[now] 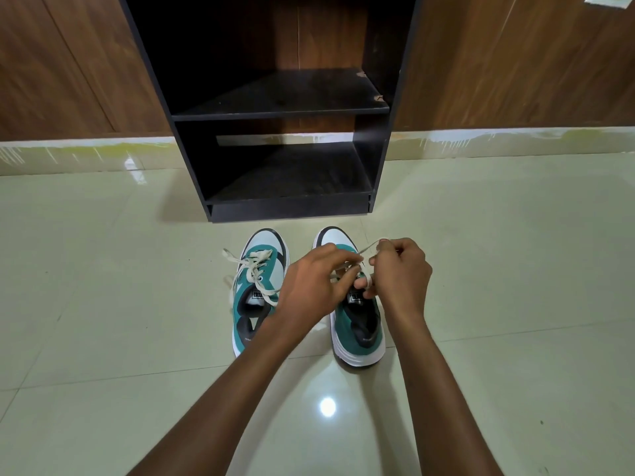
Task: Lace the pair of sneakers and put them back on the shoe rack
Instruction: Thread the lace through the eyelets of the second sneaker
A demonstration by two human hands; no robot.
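Observation:
Two teal, white and black sneakers stand side by side on the floor, toes toward the shoe rack (281, 111). The left sneaker (257, 293) has loose cream laces spilling to its left. Over the right sneaker (357, 324) both hands work its cream lace (369, 247). My left hand (312, 286) pinches the lace above the tongue. My right hand (400, 273) holds a lace end that loops up over its fingers. The eyelets of the right sneaker are hidden by my hands.
The black rack has two open shelves and stands against a wood-panelled wall (68, 63). Glossy pale floor tiles (103, 338) spread all around the shoes. A white skirting strip (498, 142) runs along the wall base.

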